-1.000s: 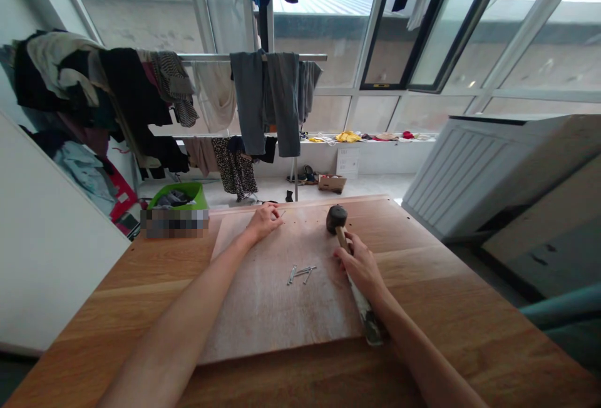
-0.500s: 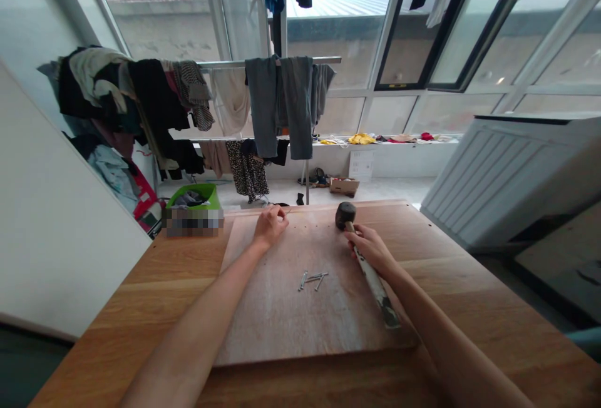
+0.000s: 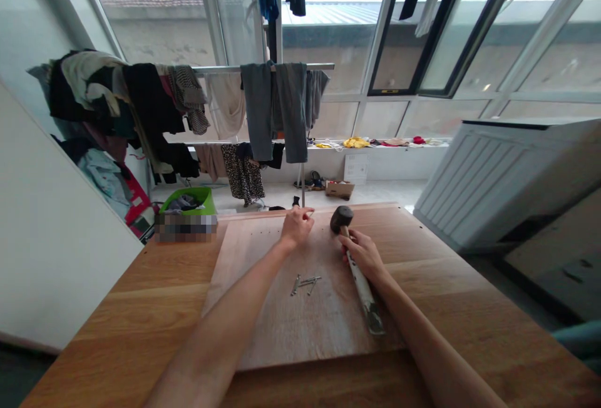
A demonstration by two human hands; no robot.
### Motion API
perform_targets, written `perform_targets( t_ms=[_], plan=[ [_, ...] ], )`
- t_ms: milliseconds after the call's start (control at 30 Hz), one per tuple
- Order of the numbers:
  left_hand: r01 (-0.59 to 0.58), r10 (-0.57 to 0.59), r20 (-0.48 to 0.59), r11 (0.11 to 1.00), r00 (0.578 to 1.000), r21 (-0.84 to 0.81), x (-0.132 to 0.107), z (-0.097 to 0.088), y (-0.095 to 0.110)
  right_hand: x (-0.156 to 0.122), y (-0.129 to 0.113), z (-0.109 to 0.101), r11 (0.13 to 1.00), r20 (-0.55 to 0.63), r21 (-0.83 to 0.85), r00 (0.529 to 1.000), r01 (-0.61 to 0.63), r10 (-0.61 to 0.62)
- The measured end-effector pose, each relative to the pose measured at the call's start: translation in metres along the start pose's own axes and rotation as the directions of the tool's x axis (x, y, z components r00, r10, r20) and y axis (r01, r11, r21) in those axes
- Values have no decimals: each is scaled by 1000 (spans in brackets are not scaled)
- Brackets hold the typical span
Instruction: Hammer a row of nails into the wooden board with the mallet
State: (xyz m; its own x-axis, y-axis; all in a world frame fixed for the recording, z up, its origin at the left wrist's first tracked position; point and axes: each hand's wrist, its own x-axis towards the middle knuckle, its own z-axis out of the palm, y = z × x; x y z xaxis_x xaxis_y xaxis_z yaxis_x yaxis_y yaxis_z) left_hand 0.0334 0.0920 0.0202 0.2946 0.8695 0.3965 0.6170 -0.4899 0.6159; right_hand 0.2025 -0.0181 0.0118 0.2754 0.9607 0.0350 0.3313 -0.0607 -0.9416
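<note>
Left hand point(image 3: 298, 226) has shifted rightward over the wooden board point(image 3: 328, 323), grip unclear; right hand point(image 3: 365, 254), apart, grasps a rubber mallet point(image 3: 361, 289).

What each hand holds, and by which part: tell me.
The right hand holds the mallet by its handle, just below the dark head. What the left hand holds, if anything, cannot be told.

- Mallet point(image 3: 360, 286): handle partly covered by right hand point(image 3: 362, 254).
- Left hand point(image 3: 297, 228): anything between fingertips too small to tell.
- Both forearms point(image 3: 225, 333) cut by bottom edge.
</note>
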Motion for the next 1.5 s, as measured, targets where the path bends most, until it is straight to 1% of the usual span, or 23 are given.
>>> perform_targets(
  t_ms=[67,133,200,267,333,433,600,667,833,933,1033,1167,1300,1500],
  plan=[
    [-36,36,55,999,998,5,-2,13,11,0,-1,0,1000,-4,2,1000,1,-1],
    [-85,82,102,996,991,27,-7,21,16,-1,-1,0,1000,-11,1,1000,0,0],
    [-145,137,138,988,981,46,-11,25,17,0,-1,0,1000,-17,0,1000,-2,2],
    [-181,173,146,982,974,46,-14,24,16,0,-1,0,1000,-21,0,1000,-3,3],
    [-164,160,146,986,976,20,-15,22,14,0,-1,0,1000,-23,1,1000,-3,3],
    [-101,105,137,994,985,-42,-13,21,12,-1,1,0,1000,-24,-3,1000,0,0],
    [-56,63,49,990,997,-129,-9,22,7,0,5,-2,1000,-61,-8,998,10,-11],
    [-52,57,33,989,998,-142,-9,22,7,1,7,-4,1000,-82,-9,997,11,-11],
    [-55,66,44,975,997,-213,-10,20,9,2,10,-4,1000,-92,-19,996,4,-6],
    [-35,48,44,964,998,-262,-10,20,9,3,10,-3,1000,-80,-29,997,1,-3],
    [-43,50,23,969,998,-244,-9,22,6,3,11,-3,999,-70,-37,998,-2,-1],
    [-78,78,-6,986,997,-150,-7,27,-1,4,12,-3,999,-61,-37,998,-2,0],
    [-84,86,11,987,996,-135,-5,29,-4,4,12,-3,1000,-55,-29,998,-5,3],
    [-71,75,35,991,997,-112,-6,29,-3,4,11,-3,1000,-48,-8,999,-12,12]
  ],
)
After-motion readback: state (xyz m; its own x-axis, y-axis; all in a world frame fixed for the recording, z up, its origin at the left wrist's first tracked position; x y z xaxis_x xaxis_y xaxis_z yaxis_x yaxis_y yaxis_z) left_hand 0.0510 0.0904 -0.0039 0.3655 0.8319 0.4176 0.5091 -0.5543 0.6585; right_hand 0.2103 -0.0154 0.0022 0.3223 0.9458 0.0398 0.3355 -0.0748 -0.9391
